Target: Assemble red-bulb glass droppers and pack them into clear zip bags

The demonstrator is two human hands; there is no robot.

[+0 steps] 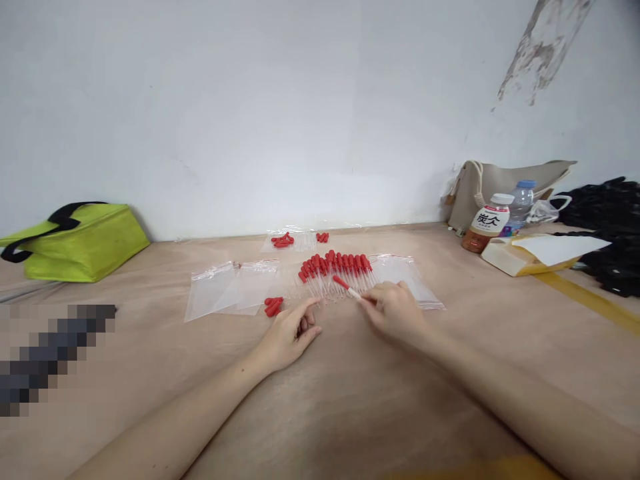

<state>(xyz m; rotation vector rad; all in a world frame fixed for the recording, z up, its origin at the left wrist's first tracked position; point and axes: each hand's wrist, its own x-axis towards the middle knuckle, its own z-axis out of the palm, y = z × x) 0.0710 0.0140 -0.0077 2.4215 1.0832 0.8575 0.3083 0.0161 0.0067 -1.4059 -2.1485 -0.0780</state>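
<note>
My right hand (395, 310) is closed in a pinch on a dropper (342, 283), its red rubber bulb pointing up and to the left. Behind that bulb lies a fanned row of droppers (345, 261) with red bulbs and thin clear tubes. My left hand (295, 333) rests on the table, thumb and forefinger apart, other fingers curled, with nothing visible in it. Just beyond it, to its left, are a few loose red bulbs (273, 307). Clear zip bags (235, 287) lie flat at left, and another stack of clear bags (407, 280) sits right of the row.
Against the wall lie more red bulbs (283, 241) and clear tubes on plastic. A lime-green bag (90, 240) stands far left. At right are a drink bottle (489, 223), a water bottle (523, 197), a grey bag (465, 197), a yellow-edged packet (530, 257) and a black pile (610, 227).
</note>
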